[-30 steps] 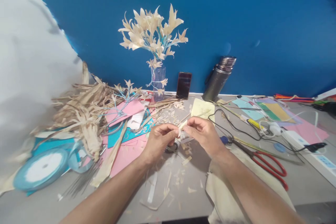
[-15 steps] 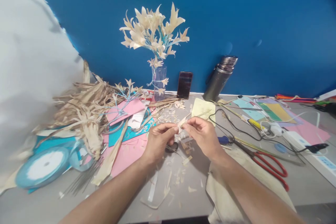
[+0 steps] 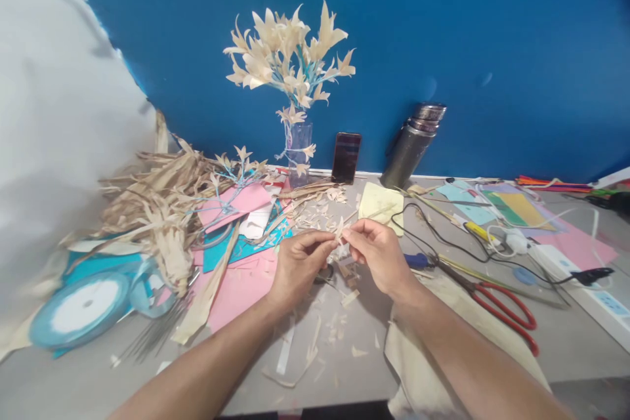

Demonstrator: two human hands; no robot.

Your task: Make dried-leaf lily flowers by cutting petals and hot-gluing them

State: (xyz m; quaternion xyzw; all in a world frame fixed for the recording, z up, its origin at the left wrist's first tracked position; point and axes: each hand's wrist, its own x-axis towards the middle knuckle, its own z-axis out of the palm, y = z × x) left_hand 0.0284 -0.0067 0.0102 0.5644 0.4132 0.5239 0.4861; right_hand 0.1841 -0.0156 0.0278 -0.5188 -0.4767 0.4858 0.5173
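Between my fingertips, over the middle of the table, is a small cream piece of dried husk, pointed at the top. My left hand pinches it from the left, thumb against fingers. From the other side my right hand closes on it with thumb and forefinger. The fingers hide much of the piece, so its full shape does not show. Small husk scraps lie on the table below. Behind stands a clear vase of husk flowers on blue stems.
Dried husks and a blue ribbon roll fill the left. Rightward lie red-handled scissors, a cloth, cables and a power strip. A phone and a dark flask lean at the wall.
The husk piece has turned more upright between my fingertips. Both hands stay almost in the same place, still pinching.
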